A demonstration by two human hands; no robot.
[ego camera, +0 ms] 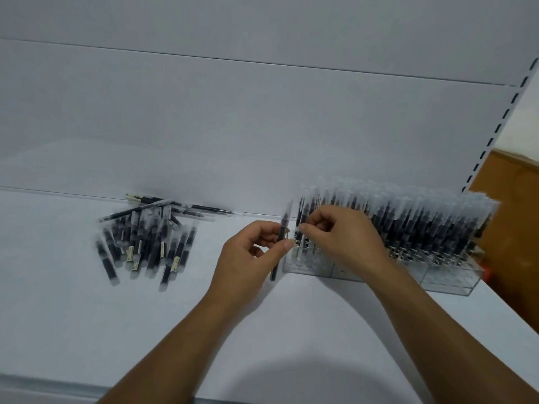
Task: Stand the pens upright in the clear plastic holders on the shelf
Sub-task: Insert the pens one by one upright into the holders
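Though clear-capped, the pen (285,220) is black.

A flat white shelf (87,316) runs in front of a plain white back panel (204,112). On its left lies a loose heap of black pens with clear caps (145,237), crossing one another. At the right stands a row of clear plastic holders (449,282), packed with standing pens (408,223) of the same kind. The left hand (250,252) pinches a single black pen (284,225) upright, just beside the holders' left end. The right hand (344,237), fingers curled, pinches among the standing pens at that end. A slotted white upright (501,121) and a brown cardboard box (513,199) are at the far right.
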